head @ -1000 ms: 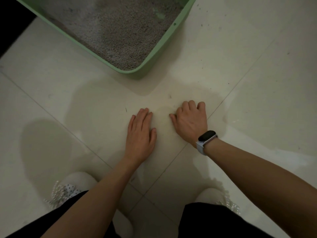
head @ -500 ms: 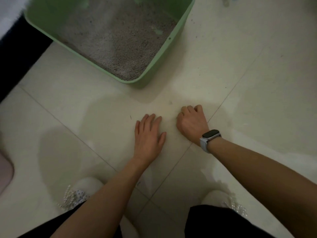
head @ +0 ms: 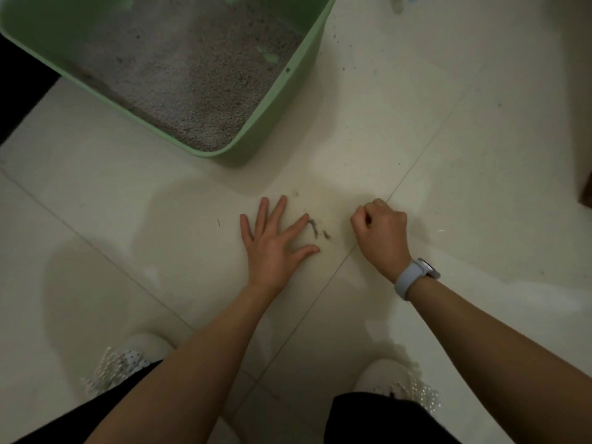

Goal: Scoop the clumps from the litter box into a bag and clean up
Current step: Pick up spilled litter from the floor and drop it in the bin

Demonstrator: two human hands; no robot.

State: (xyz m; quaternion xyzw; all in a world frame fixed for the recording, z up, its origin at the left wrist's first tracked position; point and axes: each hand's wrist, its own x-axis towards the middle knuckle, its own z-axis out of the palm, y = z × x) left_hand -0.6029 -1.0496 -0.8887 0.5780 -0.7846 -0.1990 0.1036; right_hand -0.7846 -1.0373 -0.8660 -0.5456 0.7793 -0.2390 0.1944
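Left hand (head: 275, 248) is flat and spread on the tile (head: 480, 187), probably herding stray litter (head: 315, 228) just off its fingertips toward the curled right hand (head: 381, 233) — can't tell if that one holds anything — box (head: 298, 100) sits beyond both.

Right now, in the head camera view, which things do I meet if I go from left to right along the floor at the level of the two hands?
Left hand, flat with fingers spread → small dark streak of swept litter → right hand, fingers curled → pale watch band on that wrist.
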